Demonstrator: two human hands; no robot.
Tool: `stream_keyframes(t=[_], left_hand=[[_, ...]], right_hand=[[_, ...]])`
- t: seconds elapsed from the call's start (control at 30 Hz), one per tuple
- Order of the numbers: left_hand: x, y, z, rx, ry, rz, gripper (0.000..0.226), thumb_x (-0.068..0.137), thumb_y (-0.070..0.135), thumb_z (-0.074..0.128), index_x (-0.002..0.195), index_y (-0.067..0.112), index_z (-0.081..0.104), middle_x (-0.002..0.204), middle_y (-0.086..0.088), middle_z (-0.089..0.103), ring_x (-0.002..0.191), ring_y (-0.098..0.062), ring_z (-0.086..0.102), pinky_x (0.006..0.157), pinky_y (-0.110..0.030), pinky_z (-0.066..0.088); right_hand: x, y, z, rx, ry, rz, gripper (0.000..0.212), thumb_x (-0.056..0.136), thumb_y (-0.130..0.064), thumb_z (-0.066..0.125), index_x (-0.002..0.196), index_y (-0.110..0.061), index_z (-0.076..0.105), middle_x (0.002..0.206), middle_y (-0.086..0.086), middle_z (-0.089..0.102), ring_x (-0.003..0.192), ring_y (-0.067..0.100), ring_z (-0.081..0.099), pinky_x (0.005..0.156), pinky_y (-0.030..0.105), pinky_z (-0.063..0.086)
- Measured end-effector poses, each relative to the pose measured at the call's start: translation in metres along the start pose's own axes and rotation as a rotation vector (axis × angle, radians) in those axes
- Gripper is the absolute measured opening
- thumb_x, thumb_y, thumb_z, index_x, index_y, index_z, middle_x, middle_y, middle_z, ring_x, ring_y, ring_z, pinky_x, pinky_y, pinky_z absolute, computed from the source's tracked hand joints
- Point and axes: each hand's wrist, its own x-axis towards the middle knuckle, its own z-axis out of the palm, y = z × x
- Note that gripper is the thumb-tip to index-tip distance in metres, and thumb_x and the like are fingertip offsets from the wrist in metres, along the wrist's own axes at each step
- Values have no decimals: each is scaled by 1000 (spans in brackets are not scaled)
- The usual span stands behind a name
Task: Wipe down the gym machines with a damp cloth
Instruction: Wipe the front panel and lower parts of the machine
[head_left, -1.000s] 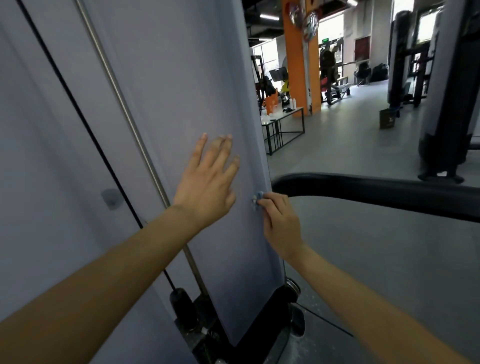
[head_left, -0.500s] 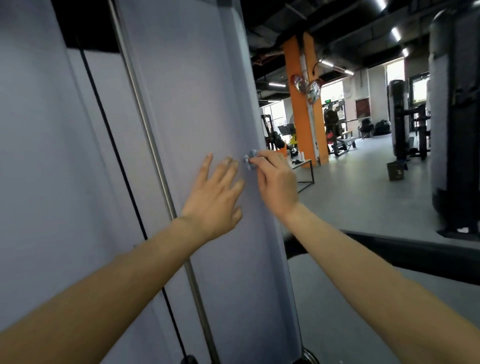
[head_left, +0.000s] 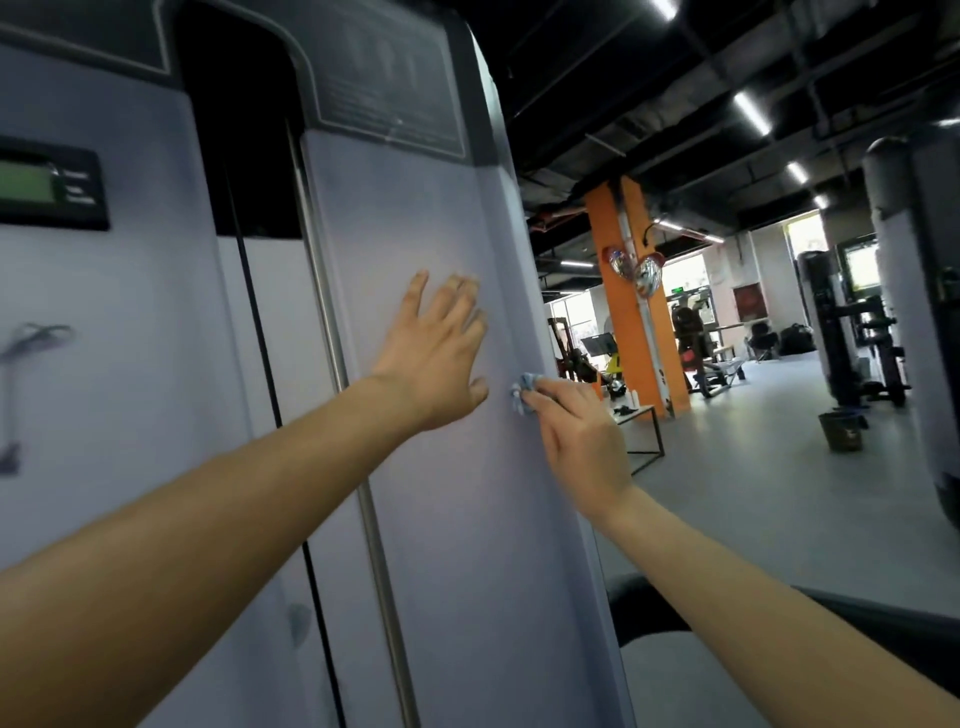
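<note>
The right hand, at the centre of the frame, pinches a small bunched blue cloth against the right edge of the grey machine panel, likely to rub that strip. The left hand lies flat just beside it, fingers spread, probably for balance.

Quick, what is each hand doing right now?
Left hand: open, flat on the panel.
Right hand: closed, pinching the cloth against the panel's edge.

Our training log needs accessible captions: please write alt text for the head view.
A right hand pinches a blue cloth against a grey gym machine panel, while the left hand rests flat beside it. An orange pillar stands behind.
</note>
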Motion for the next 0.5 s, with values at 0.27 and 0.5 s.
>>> stream_keyframes(t=[0.27, 0.5], left_hand=[[24, -12, 3, 16, 13, -32, 103, 97, 77, 34, 170, 8, 9, 178, -16, 3, 165, -32, -2, 131, -60, -3], [48, -5, 9, 43, -46, -30, 133, 80, 100, 30, 170, 10, -8, 177, -16, -17, 163, -33, -20, 127, -65, -13]], right_hand=[[165, 18, 25, -142, 105, -28, 23, 98, -7, 67, 118, -7, 79, 116, 10, 75, 104, 35, 68, 80, 47, 62], [247, 29, 28, -197, 149, -80, 27, 96, -9, 61, 112, -16, 82, 114, 0, 77, 93, 33, 71, 74, 42, 60]])
